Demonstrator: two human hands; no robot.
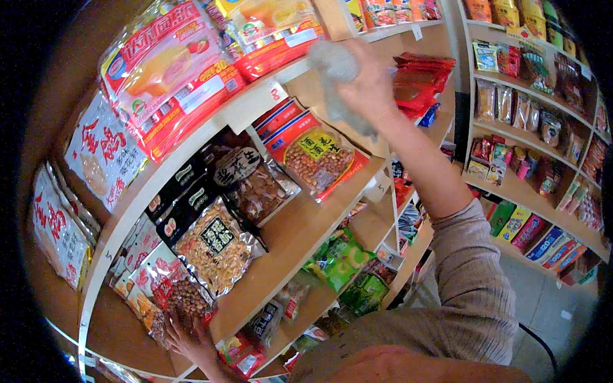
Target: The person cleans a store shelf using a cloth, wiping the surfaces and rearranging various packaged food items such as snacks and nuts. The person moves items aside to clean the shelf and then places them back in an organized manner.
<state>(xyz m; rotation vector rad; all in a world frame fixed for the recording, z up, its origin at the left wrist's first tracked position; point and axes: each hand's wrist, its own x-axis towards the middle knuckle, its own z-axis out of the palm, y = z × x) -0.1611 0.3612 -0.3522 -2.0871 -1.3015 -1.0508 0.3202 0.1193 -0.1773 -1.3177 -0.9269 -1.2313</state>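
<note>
My right hand [366,79] is raised at the upper middle, blurred, and grips a grey cloth [340,72] that hangs down beside a shelf compartment. Left of the cloth lies a red-edged bag of peanuts [318,158]. Low on the left, my left hand [189,340] has its fingers spread against the lower edge of a bag of nuts [184,292]; whether it grips the bag I cannot tell. A clear-fronted bag of peanuts with a black top [215,244] and a dark bag [258,182] stand between the two hands.
Large packs of pies [167,72] stand on the upper shelf, whose pale edge [191,129] bears a tag. Red packets [421,84] are beyond my right hand. Green snack bags [340,261] lie on a lower shelf. Another stocked shelf unit [531,139] stands at the right above the floor.
</note>
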